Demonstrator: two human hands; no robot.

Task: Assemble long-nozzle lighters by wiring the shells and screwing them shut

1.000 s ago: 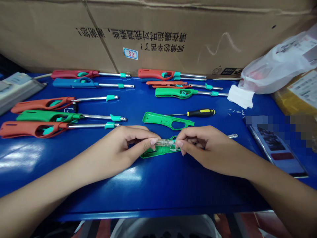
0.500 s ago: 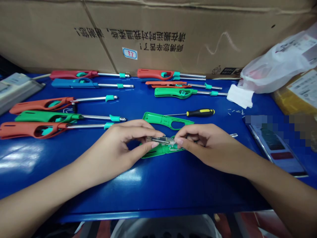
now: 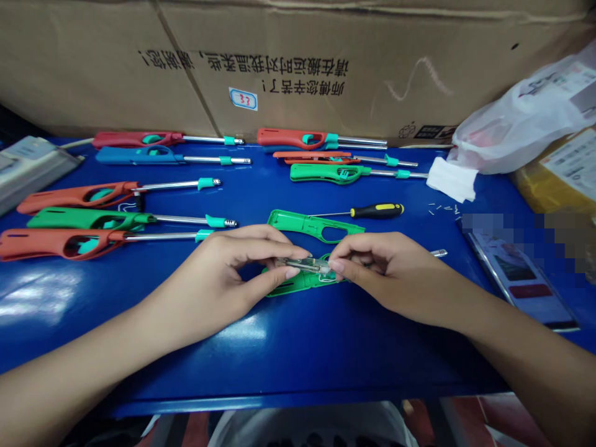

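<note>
My left hand (image 3: pixel 233 273) and my right hand (image 3: pixel 382 270) meet at the middle of the blue table (image 3: pixel 288 347). Both pinch a small clear tube-like insert (image 3: pixel 305 264) over an opened green lighter body (image 3: pixel 298 282), whose metal nozzle tip (image 3: pixel 438 253) sticks out past my right hand. A separate green shell half (image 3: pixel 316 225) lies just behind my fingers. A screwdriver with a black and yellow handle (image 3: pixel 372 211) rests beyond it.
Several long lighters lie at the left (image 3: pixel 93 218) and at the back (image 3: pixel 326 172). A large cardboard box (image 3: pixel 298 68) closes off the rear. A phone (image 3: pixel 521 279), small screws (image 3: pixel 444 210), white paper (image 3: pixel 451 180) and a plastic bag (image 3: pixel 526 118) sit at the right.
The clear insert and green body shifted slightly upward and away between my fingers during the first half second. Since then my hands have barely moved.
</note>
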